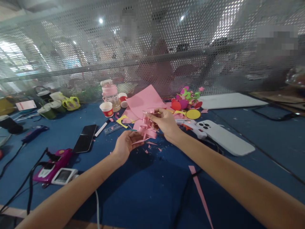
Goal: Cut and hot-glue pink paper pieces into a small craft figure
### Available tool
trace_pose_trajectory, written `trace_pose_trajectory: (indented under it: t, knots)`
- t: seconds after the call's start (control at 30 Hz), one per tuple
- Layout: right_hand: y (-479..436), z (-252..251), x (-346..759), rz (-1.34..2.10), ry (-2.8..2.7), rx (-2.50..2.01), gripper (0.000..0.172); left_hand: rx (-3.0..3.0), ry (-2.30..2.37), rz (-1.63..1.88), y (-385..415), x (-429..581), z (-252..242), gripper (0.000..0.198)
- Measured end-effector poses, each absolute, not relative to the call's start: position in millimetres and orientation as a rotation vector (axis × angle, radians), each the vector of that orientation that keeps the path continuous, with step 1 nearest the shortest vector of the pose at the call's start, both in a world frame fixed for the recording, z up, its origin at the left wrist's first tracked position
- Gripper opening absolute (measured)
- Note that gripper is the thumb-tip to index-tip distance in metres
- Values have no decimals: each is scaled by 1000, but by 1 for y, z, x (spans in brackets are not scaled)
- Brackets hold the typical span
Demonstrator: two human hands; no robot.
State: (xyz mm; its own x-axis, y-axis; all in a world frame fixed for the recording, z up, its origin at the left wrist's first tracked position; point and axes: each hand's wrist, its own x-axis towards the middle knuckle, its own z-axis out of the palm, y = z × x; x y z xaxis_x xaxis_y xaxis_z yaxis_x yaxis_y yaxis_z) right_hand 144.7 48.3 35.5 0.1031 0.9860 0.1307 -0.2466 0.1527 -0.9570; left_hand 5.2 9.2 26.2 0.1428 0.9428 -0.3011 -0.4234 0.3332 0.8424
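Above the blue table (pixel 147 190), both my hands work on a curled pink paper piece (pixel 146 128). My left hand (pixel 126 144) is cupped under it, fingers closed on its lower strips. My right hand (pixel 164 122) pinches the top of the same pink curls from the right. Small pink scraps (pixel 152 147) lie on the table just below. A pink paper sheet (pixel 145 101) lies behind the hands.
A white glue gun (pixel 193 127) and a white phone (pixel 224 136) lie right of the hands. A black phone (pixel 85 138), a pen, paper cups (pixel 107 109), a bottle (pixel 111 93) and coloured paper cut-outs (pixel 188 101) stand around. A pink strip (pixel 200 194) lies near. A perforated metal screen (pixel 152 47) closes the back.
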Motion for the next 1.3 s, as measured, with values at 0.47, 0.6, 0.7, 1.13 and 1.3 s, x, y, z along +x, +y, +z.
trace_pose_trajectory:
  t: [0.47, 0.6, 0.7, 1.13, 1.3]
  knots:
    - [48, 34, 144, 1143, -1037, -978, 33, 705, 928, 1229, 7, 6, 22, 25]
    - [48, 33, 144, 1132, -1058, -964, 34, 749, 901, 1226, 6, 6, 22, 26]
    - [49, 33, 145, 1103, -1078, -969, 34, 784, 893, 1223, 7, 6, 21, 27]
    - [47, 38, 145, 1131, -1037, -966, 34, 1016, 895, 1153, 9, 1, 18, 11]
    - [48, 37, 145, 1118, -1054, -955, 34, 1059, 966, 1142, 8, 2, 20, 8]
